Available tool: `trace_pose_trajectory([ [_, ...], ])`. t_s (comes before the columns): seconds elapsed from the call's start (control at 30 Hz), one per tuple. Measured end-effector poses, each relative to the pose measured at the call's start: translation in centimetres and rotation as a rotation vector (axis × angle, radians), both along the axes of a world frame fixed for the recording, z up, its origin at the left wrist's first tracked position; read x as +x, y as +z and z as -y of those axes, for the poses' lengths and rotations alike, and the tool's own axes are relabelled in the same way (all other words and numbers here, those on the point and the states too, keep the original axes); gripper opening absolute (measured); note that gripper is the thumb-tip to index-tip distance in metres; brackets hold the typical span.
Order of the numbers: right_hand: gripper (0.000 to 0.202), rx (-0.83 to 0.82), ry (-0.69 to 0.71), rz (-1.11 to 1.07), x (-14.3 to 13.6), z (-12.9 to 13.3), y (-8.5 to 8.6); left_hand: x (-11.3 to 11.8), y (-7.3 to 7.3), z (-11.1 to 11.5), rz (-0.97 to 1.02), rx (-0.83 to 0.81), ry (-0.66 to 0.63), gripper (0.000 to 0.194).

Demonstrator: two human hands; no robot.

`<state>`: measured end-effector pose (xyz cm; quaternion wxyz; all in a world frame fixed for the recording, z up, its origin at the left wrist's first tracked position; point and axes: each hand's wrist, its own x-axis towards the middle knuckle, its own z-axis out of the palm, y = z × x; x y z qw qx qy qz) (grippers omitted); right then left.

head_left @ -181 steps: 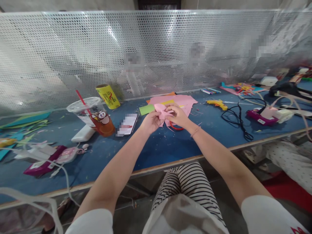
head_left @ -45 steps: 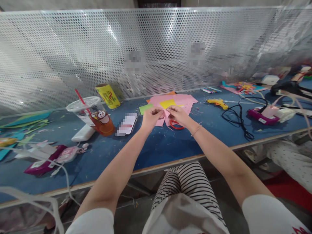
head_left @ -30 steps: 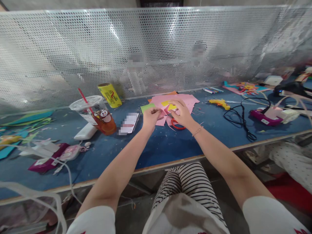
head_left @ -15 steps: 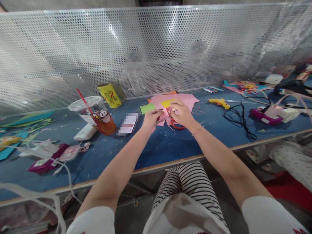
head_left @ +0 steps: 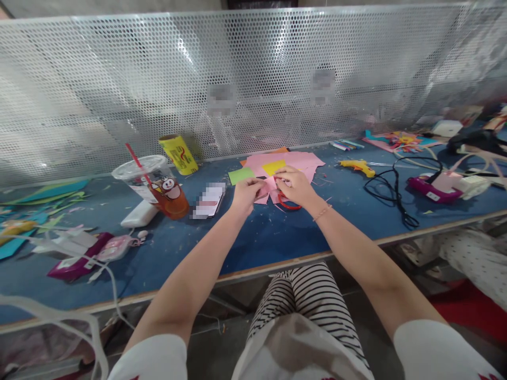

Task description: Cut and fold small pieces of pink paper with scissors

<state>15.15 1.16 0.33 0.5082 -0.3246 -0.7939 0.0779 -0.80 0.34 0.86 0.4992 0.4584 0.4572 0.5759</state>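
Note:
My left hand point(head_left: 244, 194) and my right hand point(head_left: 296, 186) meet over the blue table point(head_left: 257, 237), both pinching a small folded piece of pink paper point(head_left: 270, 186) between the fingertips. A loose pile of pink sheets point(head_left: 303, 161) lies just behind them, with a yellow slip point(head_left: 273, 167) and a green slip point(head_left: 240, 175) on it. Red-handled scissors point(head_left: 285, 202) lie on the table under my right hand.
An iced drink cup with a red straw point(head_left: 154, 187) and a phone point(head_left: 208, 200) sit left of my hands. A yellow glue gun point(head_left: 355, 167), black cable point(head_left: 390, 192) and purple device point(head_left: 430, 190) lie to the right. A perforated metal screen point(head_left: 253, 79) backs the table.
Six seconds ago the pink piece was held raised and larger; now it is folded small and pinched low near the table. My hands have barely shifted in the last second.

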Motion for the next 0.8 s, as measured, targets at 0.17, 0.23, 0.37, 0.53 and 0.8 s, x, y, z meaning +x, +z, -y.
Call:
trace_pose_trajectory([
  [0.17,0.019,-0.042,0.001,-0.008,-0.06,-0.35,-0.18,0.0,0.17,0.15,0.012,-0.013,-0.007,0.018],
  [0.23,0.02,-0.047,-0.003,0.001,-0.07,-0.54,-0.32,-0.03,0.11,0.11,0.011,-0.001,-0.007,0.018],
  [0.37,0.028,-0.004,-0.008,0.029,-0.1,-0.72,-0.53,0.03,0.03,0.13,0.0,0.041,-0.009,0.017],
  [0.53,0.033,0.119,-0.009,0.09,-0.16,-0.53,-0.4,0.17,0.13,0.29,0.013,0.065,-0.028,0.018],
  [0.8,0.029,0.305,-0.013,0.201,0.04,-0.06,0.14,0.18,0.2,0.29,0.077,0.064,-0.085,0.021],
])
